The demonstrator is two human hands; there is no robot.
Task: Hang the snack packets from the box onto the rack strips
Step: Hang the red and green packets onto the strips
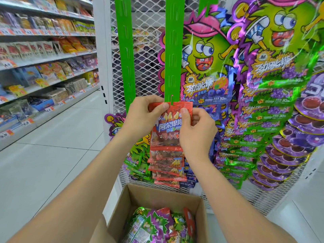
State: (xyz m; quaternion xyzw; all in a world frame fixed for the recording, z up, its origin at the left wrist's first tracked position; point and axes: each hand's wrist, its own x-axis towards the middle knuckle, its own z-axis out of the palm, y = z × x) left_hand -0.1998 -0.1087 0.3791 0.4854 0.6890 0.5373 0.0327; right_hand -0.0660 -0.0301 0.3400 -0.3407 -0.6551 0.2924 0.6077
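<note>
1. Your box [149, 195] sits nearest, below your arms, so refills stay reachable.
2. Your left hand [142, 114] and right hand [196, 130] pinch the red packet [168, 127] by its top corners (likely steadying its edge).
3. You hold it against the middle green strip [172, 50] for hooking.

Red packet [166, 128] — "阿尔卑"; price tag [26, 122] — "7.8"

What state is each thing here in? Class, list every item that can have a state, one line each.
left hand, pinches the red packet's top edge.
right hand, pinches the same packet's right side.
red packet, held upright against the middle strip, at a hook; hooked or not, cannot tell.
middle strip, upper part bare, hung red packets lower down.
left strip, mostly bare.
box, open, part filled with loose packets.
</note>
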